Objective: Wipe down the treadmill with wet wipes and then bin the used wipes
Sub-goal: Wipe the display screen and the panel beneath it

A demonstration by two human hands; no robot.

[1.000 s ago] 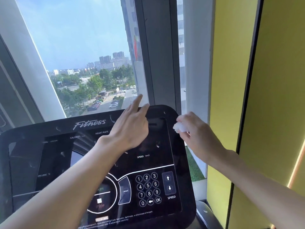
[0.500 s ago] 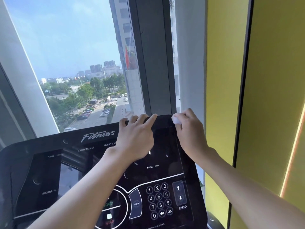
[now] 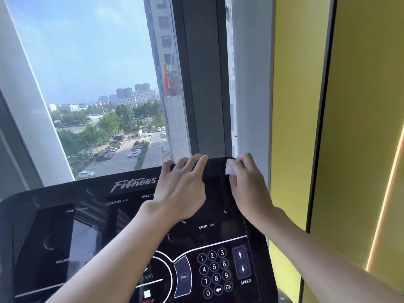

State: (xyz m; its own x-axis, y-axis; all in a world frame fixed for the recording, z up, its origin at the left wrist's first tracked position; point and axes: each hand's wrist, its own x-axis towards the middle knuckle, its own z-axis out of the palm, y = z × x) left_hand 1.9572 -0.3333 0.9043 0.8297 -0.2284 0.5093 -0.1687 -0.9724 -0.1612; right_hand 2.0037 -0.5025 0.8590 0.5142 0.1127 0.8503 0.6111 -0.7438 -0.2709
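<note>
Head view, treadmill console. My left hand (image 3: 181, 189) lies flat on the upper right part of the black treadmill console (image 3: 65, 193), fingers straight and slightly spread, their tips reaching over the console's top edge; it holds nothing. My right hand (image 3: 249, 184) is just beside it without touching it. Its fingers are curled round a small white wet wipe (image 3: 230, 169), which they press against the console's top right corner. Only a crumpled part of the wipe shows at the fingertips. Nearer me on the console lie the number keypad (image 3: 215, 272) and the SPEED arrow buttons (image 3: 241, 262), both untouched. Behind the console is a window (image 3: 98, 73); a yellow wall panel (image 3: 360, 127) rises at the right.
</note>
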